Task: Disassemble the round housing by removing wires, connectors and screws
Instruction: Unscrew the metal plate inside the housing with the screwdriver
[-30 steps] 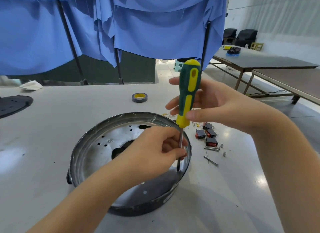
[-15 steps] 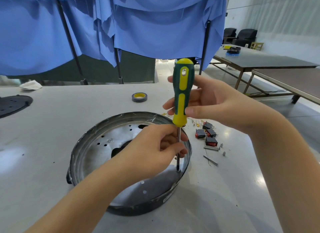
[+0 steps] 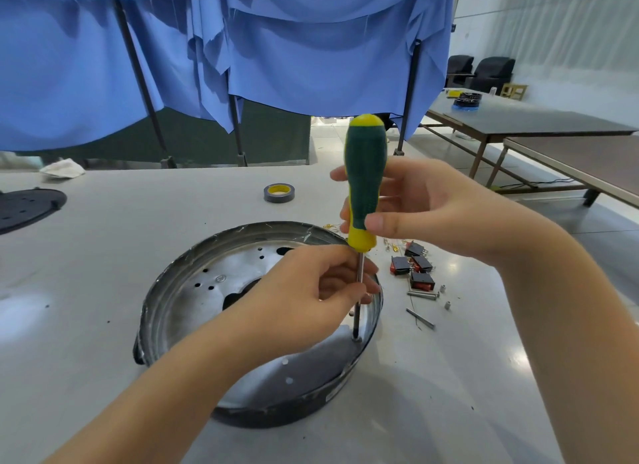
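The round metal housing lies open side up on the table in front of me. A green and yellow screwdriver stands upright in it, its tip on a screw near the housing's right inner wall. My right hand grips the handle. My left hand reaches over the housing and pinches the metal shaft just below the handle.
Black and red switches, loose screws and small spacers lie right of the housing. A roll of tape sits behind it. A black round plate lies at far left, a crumpled cloth at the table's back edge.
The screwdriver handle has turned in my right hand and stands more upright, its yellow stripe no longer facing me. My left hand stays on the shaft.
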Tool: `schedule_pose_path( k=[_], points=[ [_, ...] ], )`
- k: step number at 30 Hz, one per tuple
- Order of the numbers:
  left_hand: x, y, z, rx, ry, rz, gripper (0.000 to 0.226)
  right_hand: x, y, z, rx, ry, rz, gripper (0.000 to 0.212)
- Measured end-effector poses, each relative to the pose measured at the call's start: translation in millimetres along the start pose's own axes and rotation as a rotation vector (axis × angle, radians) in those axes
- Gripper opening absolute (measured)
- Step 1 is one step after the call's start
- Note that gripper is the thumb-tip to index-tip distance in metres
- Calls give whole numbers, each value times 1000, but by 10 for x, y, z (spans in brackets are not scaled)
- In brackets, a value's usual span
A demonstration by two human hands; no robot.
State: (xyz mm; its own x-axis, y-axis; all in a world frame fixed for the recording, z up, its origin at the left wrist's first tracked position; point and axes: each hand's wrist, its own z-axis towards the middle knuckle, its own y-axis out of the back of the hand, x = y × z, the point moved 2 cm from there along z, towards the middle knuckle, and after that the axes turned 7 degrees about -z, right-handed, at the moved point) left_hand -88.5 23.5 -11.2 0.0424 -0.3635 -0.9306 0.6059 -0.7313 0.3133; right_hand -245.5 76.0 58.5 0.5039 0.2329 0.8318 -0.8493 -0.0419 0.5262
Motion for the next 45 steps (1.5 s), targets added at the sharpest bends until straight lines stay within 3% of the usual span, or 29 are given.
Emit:
schedule_pose_path(
  k=[4,9,12,16,20,25,30,33,37,40,45],
  points=[
    [-2,18,18,-40,10,43,16,22,0,-13,55,8,33,51],
    [-5,27,28,-120,2,96,18,28,-35,27,-4,1,-59,38],
    [0,38,33,-140,-13,107,19,5,-18,36,-32,-12,-76,41],
    [-1,28,24,-80,-5,63,8,-18,-14,33,-15,-1,-54,43],
    [-21,40,15,-11,2,-1,17,-18,-17,17,22,15,29,47],
    [-20,50,27,-106,21,82,10,43,-23,5,38,17,10,50],
    [-15,46,29,-141,30,86,18,49,-48,10,-11,32,41,37],
    [-6,46,31,-94,40,50,9,44,-30,-1,14,17,55,42],
    [-28,8,3,15,34,-21,20,38,42,-28,93,-30,65,53],
    [-26,19,8,-18,27,30,24,38,29,-24,114,-39,69,57],
    [-23,39,25,-127,-1,116,15,44,-51,10,44,-53,-126,39]
  ],
)
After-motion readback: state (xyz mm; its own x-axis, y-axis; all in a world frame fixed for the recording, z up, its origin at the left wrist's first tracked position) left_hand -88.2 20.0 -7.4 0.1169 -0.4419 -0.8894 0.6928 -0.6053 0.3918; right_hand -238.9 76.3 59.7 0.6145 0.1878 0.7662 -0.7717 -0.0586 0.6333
